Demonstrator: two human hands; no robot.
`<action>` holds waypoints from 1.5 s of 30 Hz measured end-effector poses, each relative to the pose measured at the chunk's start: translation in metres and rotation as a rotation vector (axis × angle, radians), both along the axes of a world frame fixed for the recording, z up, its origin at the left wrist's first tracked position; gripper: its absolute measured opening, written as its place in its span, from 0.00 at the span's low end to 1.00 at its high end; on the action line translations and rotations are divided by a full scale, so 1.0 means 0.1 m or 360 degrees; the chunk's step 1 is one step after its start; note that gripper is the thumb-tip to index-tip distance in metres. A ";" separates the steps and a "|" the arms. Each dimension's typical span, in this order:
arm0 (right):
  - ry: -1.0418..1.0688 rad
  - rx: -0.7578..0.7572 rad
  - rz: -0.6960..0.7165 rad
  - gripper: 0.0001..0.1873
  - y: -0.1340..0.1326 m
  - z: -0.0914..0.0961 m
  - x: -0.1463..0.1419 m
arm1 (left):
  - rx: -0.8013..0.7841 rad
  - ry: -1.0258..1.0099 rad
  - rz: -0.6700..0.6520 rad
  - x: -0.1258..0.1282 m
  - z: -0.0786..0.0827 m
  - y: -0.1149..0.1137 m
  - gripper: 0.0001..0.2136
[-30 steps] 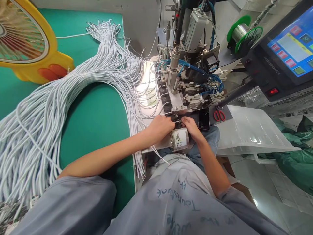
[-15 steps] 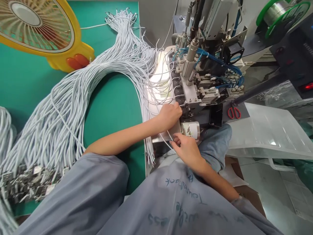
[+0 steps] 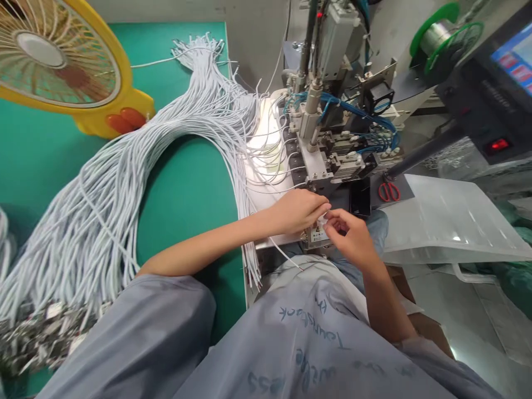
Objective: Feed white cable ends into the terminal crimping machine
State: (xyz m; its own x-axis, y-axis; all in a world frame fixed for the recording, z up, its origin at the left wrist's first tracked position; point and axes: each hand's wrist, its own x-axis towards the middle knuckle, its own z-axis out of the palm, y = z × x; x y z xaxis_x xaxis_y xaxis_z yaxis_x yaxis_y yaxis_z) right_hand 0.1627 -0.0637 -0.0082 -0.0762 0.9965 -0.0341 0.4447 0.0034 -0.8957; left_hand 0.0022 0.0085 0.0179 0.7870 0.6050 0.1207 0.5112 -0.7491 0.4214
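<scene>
My left hand [image 3: 297, 210] and my right hand [image 3: 347, 235] meet at the front edge of the wire machine [image 3: 328, 149], fingertips nearly touching. Both pinch the end of a thin white wire [image 3: 285, 255] that trails down toward my lap. A small motor with a warning label [image 3: 318, 234] sits just under the fingers, mostly hidden by them. A big bundle of white wires [image 3: 124, 177] runs across the green mat [image 3: 183, 188] to the machine's left side.
A yellow fan [image 3: 62, 72] stands at the back left. Red scissors [image 3: 388, 191] lie on the machine's right side beside a clear plastic tray [image 3: 449, 221]. A green wire spool [image 3: 436, 36] and a control screen [image 3: 511, 55] sit at the upper right. Metal connector ends [image 3: 37, 332] pile at lower left.
My right hand rose from my lap to meet the left hand at the machine front. The left hand shifted slightly right and down. The view swung a little.
</scene>
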 end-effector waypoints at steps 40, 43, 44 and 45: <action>0.0289 0.0431 -0.0497 0.10 0.43 -0.13 -0.12 | 0.0877 -0.0112 0.0059 -0.03 -0.21 0.14 0.11; 0.0286 0.0346 -0.0340 0.09 0.46 -0.10 -0.06 | 0.1031 -0.0022 0.0039 -0.04 -0.21 0.15 0.12; 0.0313 0.0342 -0.0347 0.10 0.46 -0.10 -0.07 | 0.0981 -0.0034 0.0043 -0.04 -0.22 0.15 0.11; 0.0344 0.0354 -0.0381 0.10 0.47 -0.11 -0.09 | 0.0893 -0.0057 0.0065 -0.03 -0.23 0.14 0.11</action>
